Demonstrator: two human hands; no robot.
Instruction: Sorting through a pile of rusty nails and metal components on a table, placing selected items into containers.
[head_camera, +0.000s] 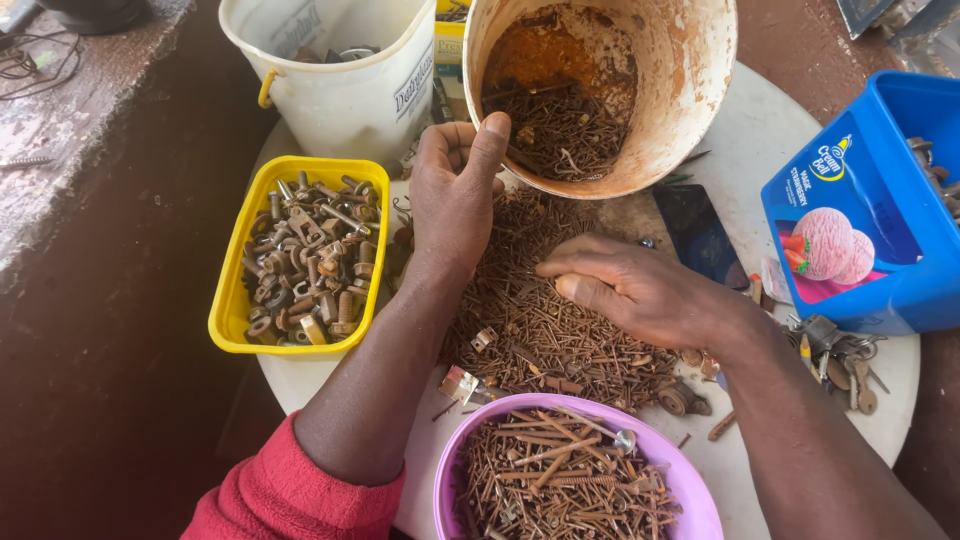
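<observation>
- I see a round white bench (770, 130) carrying everything.
- A heap of rusty screws (540, 320) lies loose across its middle.
- A yellow tray (228, 300) of rusty bolts and nuts sits at its left edge.
- A purple bowl (690, 470) of screws sits at the near edge.
- A blue tub (870, 260) stands on the right, with a bunch of keys (838, 350) just beside it.
- A white bucket (340, 90) stands at the far side.
- A tilted rusty bucket (680, 90) rests by the heap.

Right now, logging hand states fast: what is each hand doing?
Left hand: shut on the rusty bucket rim, tipping it.
Right hand: fingers curled on the nail pile; grip cannot be told.
</observation>
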